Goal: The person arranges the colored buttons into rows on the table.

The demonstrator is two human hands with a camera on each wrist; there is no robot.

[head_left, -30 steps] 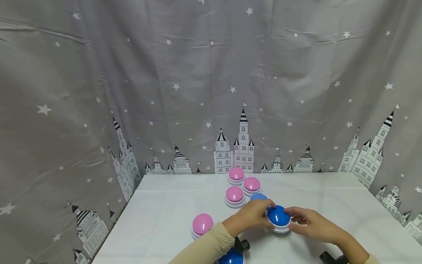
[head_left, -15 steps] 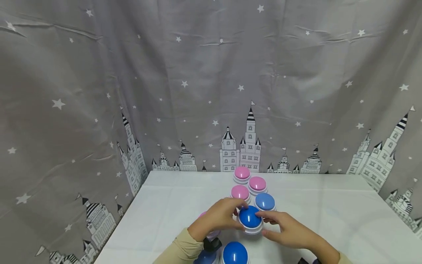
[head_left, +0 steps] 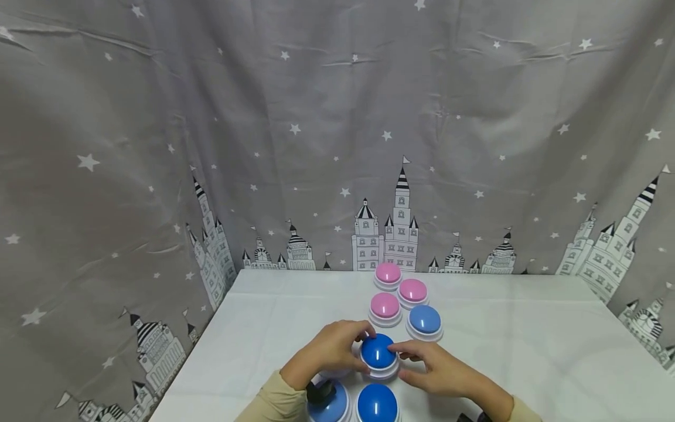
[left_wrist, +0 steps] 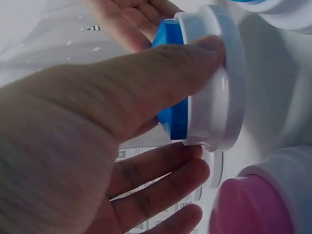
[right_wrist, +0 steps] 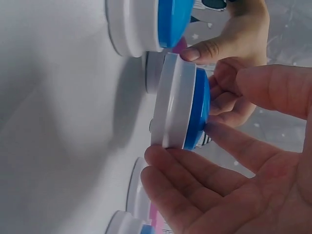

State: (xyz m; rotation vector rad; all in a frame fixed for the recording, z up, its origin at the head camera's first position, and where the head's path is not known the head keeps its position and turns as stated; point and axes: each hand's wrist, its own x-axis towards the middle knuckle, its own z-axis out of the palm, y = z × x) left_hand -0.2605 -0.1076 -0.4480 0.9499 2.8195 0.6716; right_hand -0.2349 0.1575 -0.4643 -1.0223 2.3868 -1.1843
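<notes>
Between my two hands is a push button with a blue dome and white base [head_left: 378, 350], held tilted just over the table, its shadow showing in the right wrist view. My left hand [head_left: 329, 350] grips it, the thumb along the white base [left_wrist: 214, 92] and the fingers at the far side. My right hand [head_left: 440, 368] touches it from the right with nearly straight fingers: one tip at the dome, others at the base, the thumb apart. Just in front stands another blue button [head_left: 377, 403]. A lighter blue one [head_left: 336, 405] is partly behind the left wrist.
Farther back stand three pink buttons [head_left: 385, 305] and a light blue button [head_left: 425, 319]. Another pink button [left_wrist: 248, 209], mostly hidden in the head view, sits near the left hand. A grey curtain [head_left: 316, 117] with castles and stars hangs behind the white table [head_left: 527, 340].
Both hands have carried the blue button left and towards me, away from beside the light blue one. The head view has shifted slightly, showing more of the front buttons.
</notes>
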